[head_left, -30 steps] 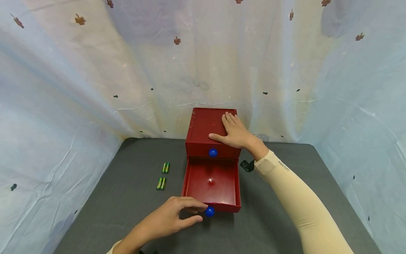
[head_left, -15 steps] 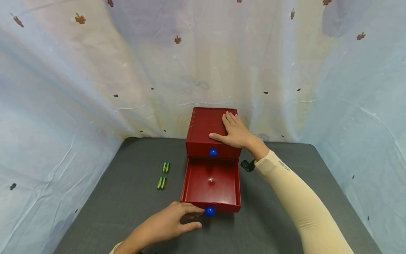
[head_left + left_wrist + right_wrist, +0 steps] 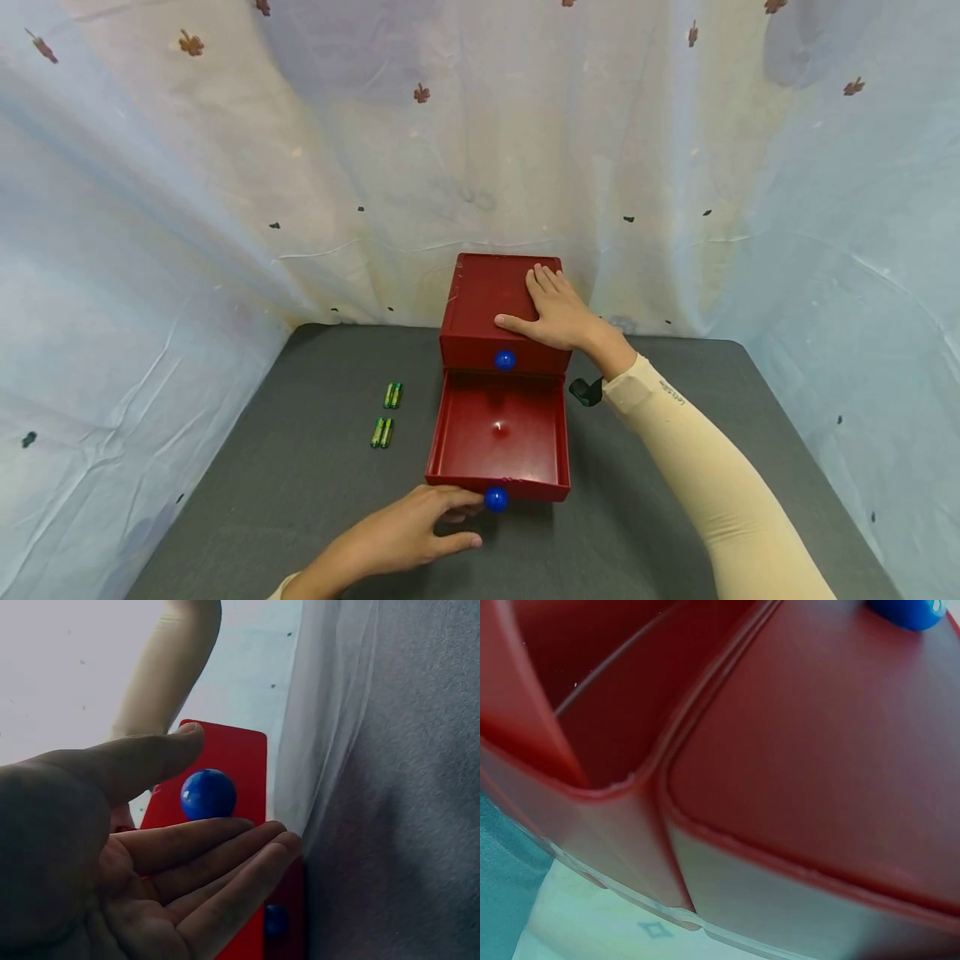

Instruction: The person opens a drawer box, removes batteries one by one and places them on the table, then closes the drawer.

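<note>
A red two-drawer box (image 3: 486, 292) stands at the back of the table. Its lower drawer (image 3: 467, 433) is pulled out toward me, bare inside, with a round blue knob (image 3: 496, 499) on its front. My left hand (image 3: 405, 532) is at the front left of that drawer, fingers extended with their tips right at the knob and the thumb held apart below. In the left wrist view the knob (image 3: 208, 794) shows between thumb and fingers. Flat on the box top, at its right side, rests my right hand (image 3: 558, 318), fingers spread. The upper drawer, with its blue knob (image 3: 505, 360), is closed.
Left of the box, two pairs of green batteries, a far pair (image 3: 392, 395) and a near pair (image 3: 382, 432), lie on the dark grey table (image 3: 300, 483). A pale patterned curtain (image 3: 480, 167) hangs behind and along both sides.
My left hand has moved slightly down and toward me, its fingers dropping from the drawer's rim to beside the lower knob. The right hand and the drawer have stayed put.
</note>
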